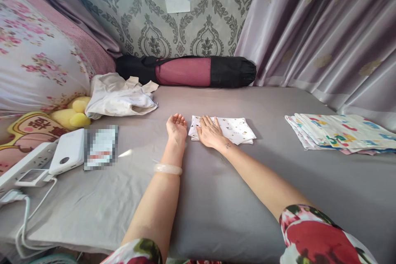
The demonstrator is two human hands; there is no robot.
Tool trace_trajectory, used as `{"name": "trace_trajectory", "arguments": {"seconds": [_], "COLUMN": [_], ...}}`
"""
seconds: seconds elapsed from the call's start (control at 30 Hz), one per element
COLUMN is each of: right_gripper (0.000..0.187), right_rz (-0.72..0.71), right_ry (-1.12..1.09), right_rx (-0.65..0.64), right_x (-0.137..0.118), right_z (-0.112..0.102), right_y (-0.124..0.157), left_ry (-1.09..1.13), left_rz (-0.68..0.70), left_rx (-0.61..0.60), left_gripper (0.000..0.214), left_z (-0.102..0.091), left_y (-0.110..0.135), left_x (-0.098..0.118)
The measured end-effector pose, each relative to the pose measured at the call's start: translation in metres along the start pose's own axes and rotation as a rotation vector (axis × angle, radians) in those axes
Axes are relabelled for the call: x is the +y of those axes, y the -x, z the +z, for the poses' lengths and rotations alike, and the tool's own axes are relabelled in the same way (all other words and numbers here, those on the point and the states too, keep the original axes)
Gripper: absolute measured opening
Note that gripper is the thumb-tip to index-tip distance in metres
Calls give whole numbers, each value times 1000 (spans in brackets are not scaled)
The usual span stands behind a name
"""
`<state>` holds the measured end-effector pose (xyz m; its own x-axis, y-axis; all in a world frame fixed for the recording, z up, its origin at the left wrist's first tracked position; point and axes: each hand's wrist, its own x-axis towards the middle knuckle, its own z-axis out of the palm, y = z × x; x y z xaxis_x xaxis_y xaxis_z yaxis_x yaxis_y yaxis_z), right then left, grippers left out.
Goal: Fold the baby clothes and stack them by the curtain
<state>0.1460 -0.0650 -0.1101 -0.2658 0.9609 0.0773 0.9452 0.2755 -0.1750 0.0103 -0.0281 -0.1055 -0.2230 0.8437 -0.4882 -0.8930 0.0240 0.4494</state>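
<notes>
A small folded white cloth [236, 128] with a sparse printed pattern lies on the grey bed sheet [216, 189]. My right hand [210, 132] rests flat on its left part, fingers stretched out, covering some of the print. Just left of the cloth, my left hand [177, 126] lies on its back with the palm turned up. Its fingers curl loosely and hold nothing. Farther right sits a stack of folded cloths [343, 132], the top one printed in bright colours.
A crumpled pale garment [119, 97] lies at the back left. Behind it stretches a black and pink mesh bag [185, 71] along the wall. On the left are a white power bank [67, 150], a power strip [27, 165], cables, a blurred packet [101, 148] and a yellow plush [74, 113].
</notes>
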Motion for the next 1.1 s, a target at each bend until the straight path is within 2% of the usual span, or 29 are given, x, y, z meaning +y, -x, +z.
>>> {"name": "trace_trajectory", "arguments": {"seconds": [0.27, 0.43, 0.77, 0.93, 1.1], "right_gripper": [60, 60, 60, 60, 60], "right_rz": [-9, -18, -8, -9, -19], "right_ry": [-55, -86, -106, -124, -63], "right_rx": [20, 26, 20, -5, 58], "right_x": [-20, -30, -30, -27, -14], "right_z": [-3, 4, 15, 8, -3], "right_y": [-15, -24, -24, -23, -14], "left_ry": [4, 11, 30, 24, 3], "left_rz": [-2, 19, 11, 11, 10], "left_rx": [-11, -5, -3, -5, -19], "left_gripper": [23, 22, 21, 22, 20], "left_z": [0, -2, -1, -2, -2], "left_y": [-1, -2, 0, -1, 0], "left_x": [1, 2, 2, 2, 1]}}
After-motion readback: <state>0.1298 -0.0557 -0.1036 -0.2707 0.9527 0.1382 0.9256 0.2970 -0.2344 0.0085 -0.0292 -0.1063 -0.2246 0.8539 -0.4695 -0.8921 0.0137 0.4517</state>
